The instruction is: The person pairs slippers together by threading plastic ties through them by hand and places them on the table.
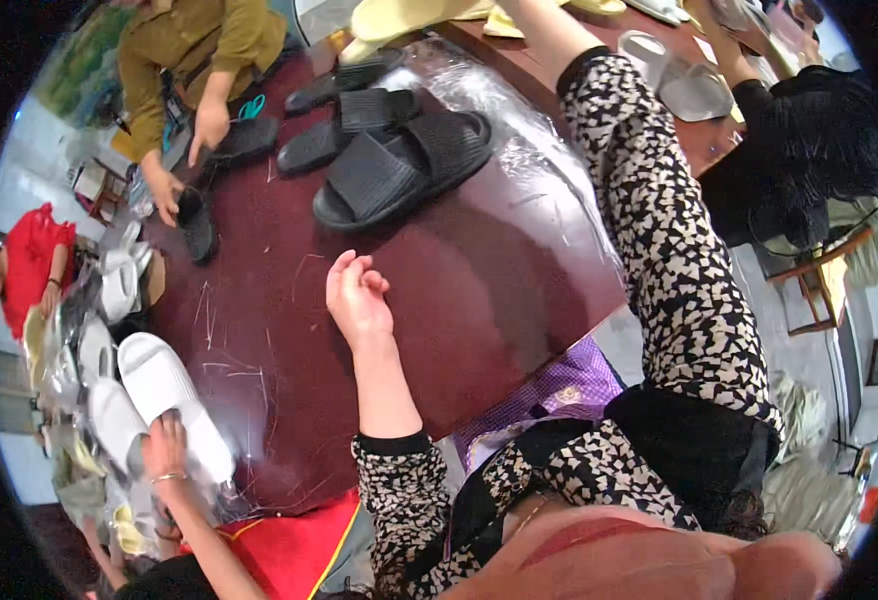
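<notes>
Over the dark red tabletop (pixel 289 370), my left hand (pixel 360 303) is raised with loosely curled fingers and nothing in it. Just beyond it lie dark grey ribbed slide slippers (pixel 372 181), the nearest pair partly overlapping. More dark slippers (pixel 309 147) sit behind them. My right arm (pixel 659 220), in a black and cream patterned sleeve, stretches up to the far edge of the view. The right hand is cut off by the top edge, so what it touches is hidden. Pale yellow slippers (pixel 399 18) lie near where that arm leaves the picture.
Clear plastic wrap (pixel 549 180) covers the table's right part. A co-worker in an olive jacket (pixel 184 45) handles dark slippers (pixel 197 225) at far left. Another person's hand (pixel 166 447) touches white slippers (pixel 164 375). Grey translucent slippers (pixel 694 92) lie beyond my right arm.
</notes>
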Tool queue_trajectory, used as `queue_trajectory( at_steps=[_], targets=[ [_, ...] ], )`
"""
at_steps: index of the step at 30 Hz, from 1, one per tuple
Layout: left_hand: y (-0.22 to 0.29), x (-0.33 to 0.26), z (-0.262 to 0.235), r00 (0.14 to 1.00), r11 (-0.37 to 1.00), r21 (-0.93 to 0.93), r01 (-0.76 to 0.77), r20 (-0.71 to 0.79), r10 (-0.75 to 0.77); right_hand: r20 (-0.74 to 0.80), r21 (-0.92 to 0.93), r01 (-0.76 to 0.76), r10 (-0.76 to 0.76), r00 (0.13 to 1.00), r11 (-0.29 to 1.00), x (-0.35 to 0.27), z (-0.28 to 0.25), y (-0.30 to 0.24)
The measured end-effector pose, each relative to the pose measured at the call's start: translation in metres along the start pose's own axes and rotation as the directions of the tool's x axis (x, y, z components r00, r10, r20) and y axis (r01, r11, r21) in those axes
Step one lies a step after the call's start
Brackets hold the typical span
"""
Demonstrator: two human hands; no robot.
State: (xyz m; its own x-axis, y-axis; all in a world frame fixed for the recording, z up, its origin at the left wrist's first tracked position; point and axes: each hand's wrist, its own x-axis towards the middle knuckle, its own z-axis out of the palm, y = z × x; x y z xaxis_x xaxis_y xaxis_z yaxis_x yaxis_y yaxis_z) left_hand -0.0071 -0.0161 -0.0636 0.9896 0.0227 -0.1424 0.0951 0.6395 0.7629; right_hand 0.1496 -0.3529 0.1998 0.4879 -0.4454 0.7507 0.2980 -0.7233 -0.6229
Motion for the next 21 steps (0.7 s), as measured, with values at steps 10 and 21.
queue_trajectory(
  at_steps=[10, 21],
  targets=[
    [0.001, 0.053, 0.002, 0.977, 0.999, -0.041, 0.006, 0.211, 0.003, 0.184, -0.925, 0.227, -0.163, 0.969, 0.306, 0.149, -0.288, 0.16],
    [0.063, 0.107, -0.035, 0.998, 0.988, 0.149, 0.047, -0.039, -0.041, 0.297, -0.595, 0.241, -0.068, 0.952, 0.767, -0.032, -0.147, 0.188]
  ],
)
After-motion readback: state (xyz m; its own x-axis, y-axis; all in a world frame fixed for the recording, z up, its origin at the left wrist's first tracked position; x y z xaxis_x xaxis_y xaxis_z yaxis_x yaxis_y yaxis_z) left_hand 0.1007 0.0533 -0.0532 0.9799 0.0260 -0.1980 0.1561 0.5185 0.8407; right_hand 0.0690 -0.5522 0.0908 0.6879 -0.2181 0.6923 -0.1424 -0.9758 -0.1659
